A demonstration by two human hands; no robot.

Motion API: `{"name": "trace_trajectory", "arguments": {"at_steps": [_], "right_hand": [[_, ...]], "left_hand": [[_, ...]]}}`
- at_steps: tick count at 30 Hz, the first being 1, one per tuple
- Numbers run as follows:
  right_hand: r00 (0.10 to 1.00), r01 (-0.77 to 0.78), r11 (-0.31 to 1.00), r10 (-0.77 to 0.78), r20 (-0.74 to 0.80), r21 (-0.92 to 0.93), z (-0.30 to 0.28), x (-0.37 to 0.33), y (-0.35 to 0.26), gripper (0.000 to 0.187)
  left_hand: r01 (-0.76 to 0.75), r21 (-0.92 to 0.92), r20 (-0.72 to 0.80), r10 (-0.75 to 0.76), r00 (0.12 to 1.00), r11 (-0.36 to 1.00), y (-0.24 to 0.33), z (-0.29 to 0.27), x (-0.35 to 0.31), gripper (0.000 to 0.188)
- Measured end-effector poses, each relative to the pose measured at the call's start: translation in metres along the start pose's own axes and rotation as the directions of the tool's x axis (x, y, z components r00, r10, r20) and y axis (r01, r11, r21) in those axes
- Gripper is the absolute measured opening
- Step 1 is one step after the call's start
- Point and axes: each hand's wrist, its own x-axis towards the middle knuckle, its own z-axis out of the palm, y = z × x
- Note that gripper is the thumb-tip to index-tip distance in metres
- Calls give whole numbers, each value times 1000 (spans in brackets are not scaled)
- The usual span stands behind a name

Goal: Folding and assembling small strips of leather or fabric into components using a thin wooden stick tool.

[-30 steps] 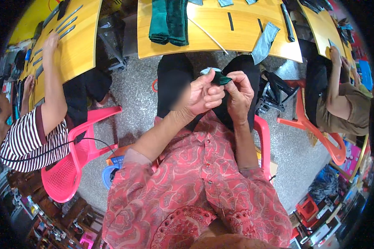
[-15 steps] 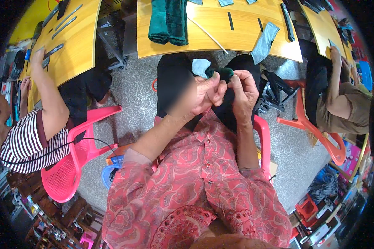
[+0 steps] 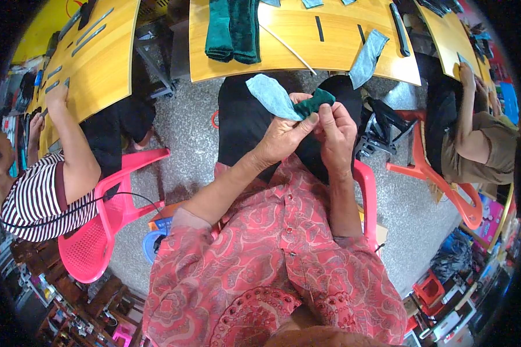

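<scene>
Over my lap I hold a fabric strip (image 3: 270, 96), part pale blue-grey and part dark green velvet. My left hand (image 3: 285, 132) pinches it near the middle, where the two colours meet. The pale part hangs out to the left of that hand, with its tip angled up. At the green end (image 3: 318, 100), my right hand (image 3: 336, 128) grips with thumb and fingers. Both hands are close together, just short of the table's near edge. Some fingertips are hidden behind the cloth.
On the wooden table (image 3: 295, 63) ahead lie folded green velvet (image 3: 233, 34), a thin white stick (image 3: 287, 48) and a pale strip (image 3: 369, 58) overhanging the edge. Co-workers sit at side tables: one in stripes (image 3: 37, 199) on the left, one in brown (image 3: 485, 153) on the right.
More of the pale part now shows, stretching out to the left, and the green part is more unfolded. My left hand has shifted along the cloth. The left co-worker's hand has moved on their table.
</scene>
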Motion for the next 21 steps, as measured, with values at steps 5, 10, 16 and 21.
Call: {"name": "trace_trajectory", "arguments": {"at_steps": [5, 10, 16, 21], "right_hand": [[996, -52, 984, 63, -59, 171, 15, 3, -2, 19], [999, -33, 992, 31, 17, 122, 3, 3, 10, 20], [994, 86, 996, -85, -67, 5, 5, 0, 11, 28], [949, 255, 946, -284, -138, -198, 5, -2, 17, 30]], "left_hand": [[-5, 407, -2, 6, 1000, 913, -5, -1, -6, 36], [-49, 389, 21, 45, 999, 920, -8, -2, -4, 41], [-182, 664, 106, 150, 983, 725, -4, -3, -6, 40], [-154, 731, 91, 128, 988, 665, 9, 4, -10, 41]]}}
